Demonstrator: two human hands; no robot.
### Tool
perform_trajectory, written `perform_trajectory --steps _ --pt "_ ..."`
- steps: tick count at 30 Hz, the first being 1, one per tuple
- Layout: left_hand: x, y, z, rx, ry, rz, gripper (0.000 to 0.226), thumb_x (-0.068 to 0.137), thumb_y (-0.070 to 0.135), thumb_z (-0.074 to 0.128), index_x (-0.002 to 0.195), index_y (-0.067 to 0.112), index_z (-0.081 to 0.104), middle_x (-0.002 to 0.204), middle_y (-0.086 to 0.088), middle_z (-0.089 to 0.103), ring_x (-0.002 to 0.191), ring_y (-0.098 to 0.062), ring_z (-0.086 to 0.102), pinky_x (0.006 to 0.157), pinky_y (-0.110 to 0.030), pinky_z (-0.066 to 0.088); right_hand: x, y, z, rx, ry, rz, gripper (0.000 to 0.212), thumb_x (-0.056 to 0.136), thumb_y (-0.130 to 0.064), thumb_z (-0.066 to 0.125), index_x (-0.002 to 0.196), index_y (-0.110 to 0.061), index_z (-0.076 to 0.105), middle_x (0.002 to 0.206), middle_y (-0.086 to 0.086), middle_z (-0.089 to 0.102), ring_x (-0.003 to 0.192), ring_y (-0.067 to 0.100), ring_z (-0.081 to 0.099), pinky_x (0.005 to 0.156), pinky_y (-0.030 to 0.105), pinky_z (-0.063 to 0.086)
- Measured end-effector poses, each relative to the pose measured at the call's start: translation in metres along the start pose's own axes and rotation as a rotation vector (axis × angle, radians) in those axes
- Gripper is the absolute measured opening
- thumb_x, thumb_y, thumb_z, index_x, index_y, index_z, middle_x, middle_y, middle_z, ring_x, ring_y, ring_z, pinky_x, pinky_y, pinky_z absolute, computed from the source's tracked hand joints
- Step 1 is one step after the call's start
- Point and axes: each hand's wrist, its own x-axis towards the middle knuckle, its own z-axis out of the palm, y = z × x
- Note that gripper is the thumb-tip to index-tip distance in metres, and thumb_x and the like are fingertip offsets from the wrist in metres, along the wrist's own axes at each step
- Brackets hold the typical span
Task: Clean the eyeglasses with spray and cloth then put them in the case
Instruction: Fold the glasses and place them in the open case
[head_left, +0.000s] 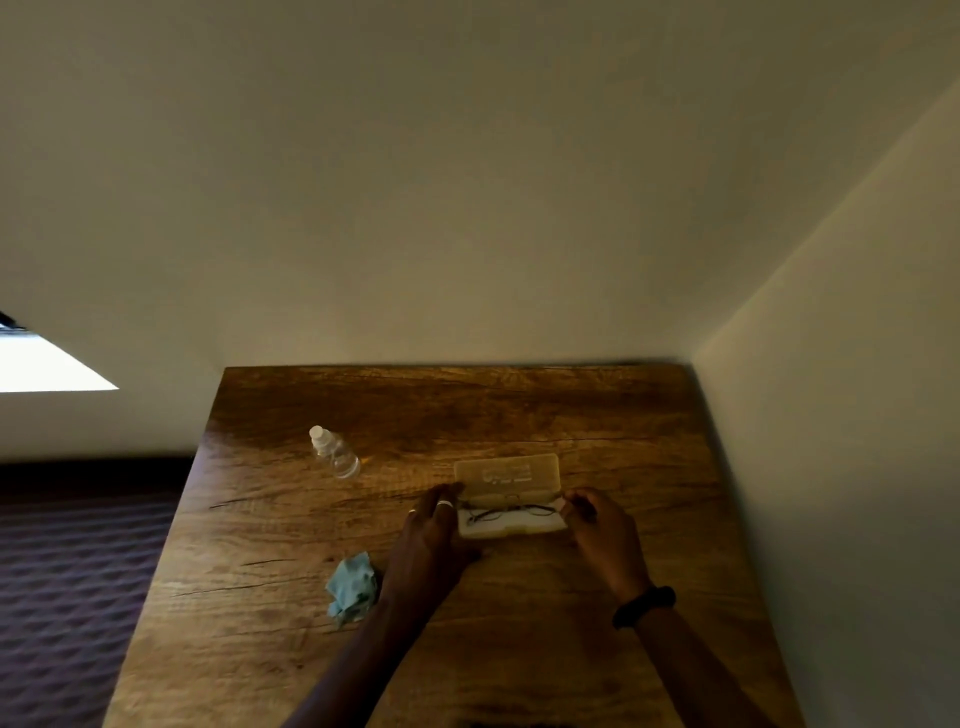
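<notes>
Eyeglasses: thin dark wire-framed eyeglasses (511, 512) lay folded in the tray of the case, lenses side by side.
Case: translucent pale plastic case (519, 529), rectangular, stood open on the tabletop; lid (506, 474) tipped back on the far side, raised lettering on it too blurred to read.
Left hand: left hand (434, 530) at the case's left end, fingertips touching the lid corner, thumb along the near edge; grip closed on that end. Pale rings (445, 503) on two fingers.
Right hand: right hand (605, 527) at the case's right end, fingers curled onto it; could not tell if they also touched the frame. Black wristband (644, 607) on that wrist.
Spray bottle: small clear plastic spray bottle (335, 453) with white cap, far left of the case, well apart.
Cloth: crumpled light-blue cloth (353, 587) just beside the left forearm, near side.
Tabletop: brown wood-grain tabletop (519, 410), set into a corner of cream walls (467, 208).
</notes>
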Motion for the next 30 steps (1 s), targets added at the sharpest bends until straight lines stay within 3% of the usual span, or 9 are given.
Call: perform_trajectory --steps 3,6,9,12,16,20,26,28,30 --pt "-0.002 0.005 -0.006 0.013 0.000 -0.043 0.086 0.075 0.030 0.086 0.142 -0.002 0.044 0.143 -0.020 0.048 0.125 -0.033 0.055 0.088 -0.045 0.058 0.000 0.001 -0.004 0.009 0.029 0.025 0.032 0.090 -0.037 0.064 0.117 -0.021 0.061 0.101 -0.007 0.062 0.088 0.007 0.059 0.072 0.030 0.054" --pt "-0.015 0.008 -0.016 -0.010 0.041 -0.071 0.069 0.082 0.028 0.080 0.138 0.001 0.050 0.140 -0.016 0.053 0.120 -0.027 0.059 0.085 -0.043 0.058 -0.005 0.003 -0.010 -0.033 0.124 -0.021 0.037 0.091 -0.041 0.062 0.121 -0.019 0.060 0.102 -0.005 0.061 0.082 0.003 0.054 0.064 0.019 0.042" --pt "-0.041 0.003 -0.029 -0.025 0.170 -0.132 0.041 0.087 0.016 0.075 0.125 0.007 0.062 0.122 -0.009 0.064 0.101 -0.021 0.068 0.071 -0.041 0.060 -0.013 0.000 -0.019 -0.074 0.287 -0.206 0.033 0.091 -0.037 0.059 0.116 -0.017 0.062 0.108 0.004 0.065 0.081 0.008 0.057 0.061 0.014 0.040" --pt "-0.074 -0.013 -0.044 0.012 0.273 -0.282 0.026 0.088 0.010 0.072 0.113 0.011 0.066 0.112 -0.002 0.065 0.091 -0.019 0.068 0.068 -0.038 0.059 -0.027 -0.011 -0.026 -0.135 0.340 -0.423 0.024 0.094 -0.035 0.055 0.111 -0.019 0.062 0.103 -0.002 0.063 0.082 0.008 0.059 0.060 0.013 0.042" --pt "-0.106 -0.036 -0.056 0.013 0.317 -0.500 0.034 0.085 0.015 0.077 0.116 0.009 0.066 0.109 -0.005 0.063 0.084 -0.017 0.065 0.065 -0.033 0.056 -0.054 -0.034 -0.013 -0.161 0.163 -0.571 0.018 0.097 -0.038 0.048 0.108 -0.032 0.061 0.096 -0.022 0.059 0.083 -0.007 0.058 0.060 0.008 0.043" --pt "-0.105 -0.046 -0.058 -0.003 0.323 -0.572 0.027 0.092 0.018 0.068 0.117 0.007 0.066 0.109 -0.011 0.061 0.092 -0.029 0.064 0.073 -0.046 0.055 -0.076 -0.049 0.028 -0.160 -0.105 -0.638 0.013 0.095 -0.028 0.057 0.104 -0.033 0.066 0.088 -0.027 0.061 0.079 -0.005 0.061 0.060 0.009 0.045" --pt "-0.087 -0.042 -0.056 0.050 0.231 -0.511 0.025 0.083 0.012 0.075 0.105 0.002 0.071 0.108 -0.012 0.061 0.094 -0.028 0.060 0.078 -0.041 0.053 -0.096 -0.064 0.070 -0.161 -0.334 -0.694 0.018 0.092 -0.031 0.058 0.104 -0.026 0.071 0.088 -0.021 0.065 0.075 -0.006 0.058 0.063 0.009 0.040" --pt "-0.083 -0.033 -0.055 -0.020 0.256 -0.490 0.018 0.084 0.005 0.073 0.101 0.000 0.069 0.106 -0.013 0.064 0.094 -0.028 0.063 0.078 -0.040 0.054 -0.100 -0.067 0.071 -0.129 -0.337 -0.676 0.017 0.092 -0.032 0.059 0.104 -0.029 0.070 0.090 -0.020 0.067 0.077 -0.004 0.060 0.062 0.013 0.046" --pt "-0.080 -0.019 -0.057 -0.120 0.329 -0.447 0.017 0.085 0.003 0.074 0.101 0.002 0.070 0.103 -0.007 0.070 0.091 -0.018 0.067 0.076 -0.031 0.055 -0.102 -0.069 0.064 -0.076 -0.300 -0.627 0.015 0.093 -0.028 0.062 0.105 -0.031 0.070 0.093 -0.020 0.069 0.081 -0.002 0.063 0.064 0.021 0.053"
